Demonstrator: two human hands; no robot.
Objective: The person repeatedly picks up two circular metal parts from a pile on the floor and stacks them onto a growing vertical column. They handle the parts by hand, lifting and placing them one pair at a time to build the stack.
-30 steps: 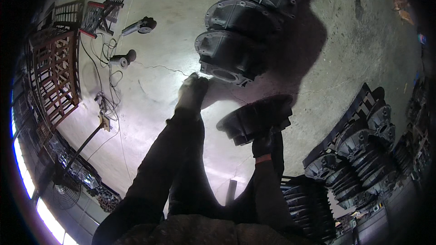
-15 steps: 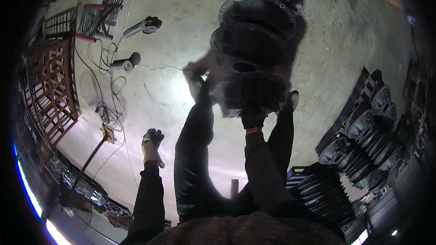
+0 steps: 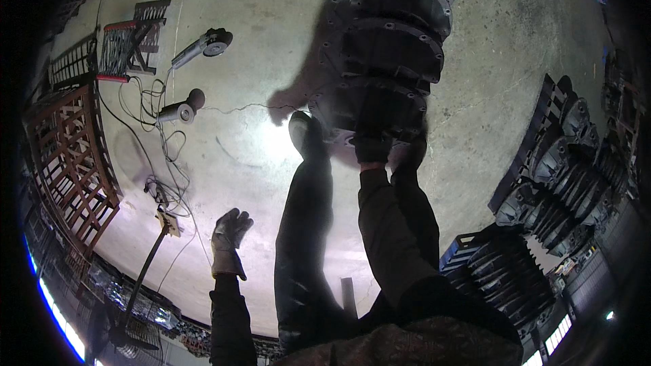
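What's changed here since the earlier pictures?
The right hand has brought the housing forward and left to the near end of the row, and is still at its near edge; whether it has let go is unclear. Both grinders stayed on the floor.

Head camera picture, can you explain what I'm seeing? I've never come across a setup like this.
There's no robot: someone wears a wide fisheye camera on their head, looking down, so straight edges bend. On the floor, a row of dark metal housings stretches away. The right hand is at the nearest housing; shadow hides how its fingers grip. The gloved left hand is out to the side, with nothing visible in it. Further left lie two grinder-like tools and tangled cords.
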